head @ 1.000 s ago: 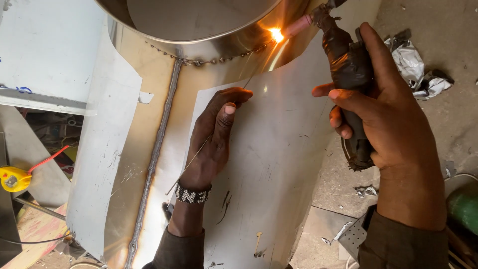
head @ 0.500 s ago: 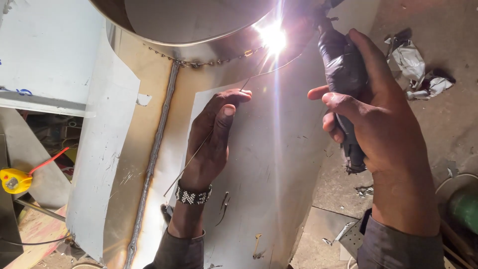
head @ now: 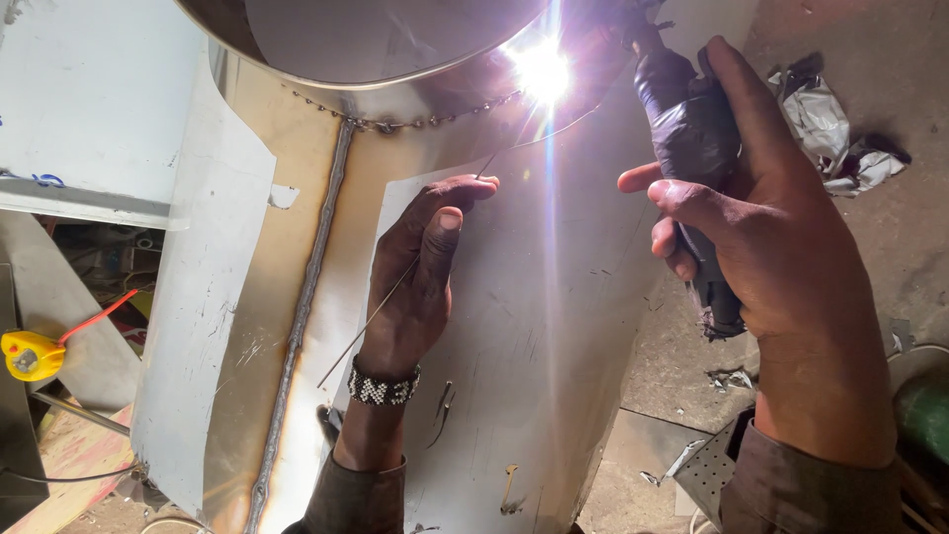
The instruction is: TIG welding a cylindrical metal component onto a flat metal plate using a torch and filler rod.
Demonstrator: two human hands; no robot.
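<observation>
The right hand (head: 761, 247) is wrapped tight round a taped welding torch (head: 692, 158), its tip at the bright arc (head: 542, 71) on the steel cylinder (head: 554, 326). The left hand (head: 420, 272) rests on the cylinder, fingers pinching a thin filler rod (head: 381, 307) aimed at the arc

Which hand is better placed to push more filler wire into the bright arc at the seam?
Left. The left hand already pinches the thin filler wire, whose tip points at the arc. The right hand is wrapped around the torch.
</observation>
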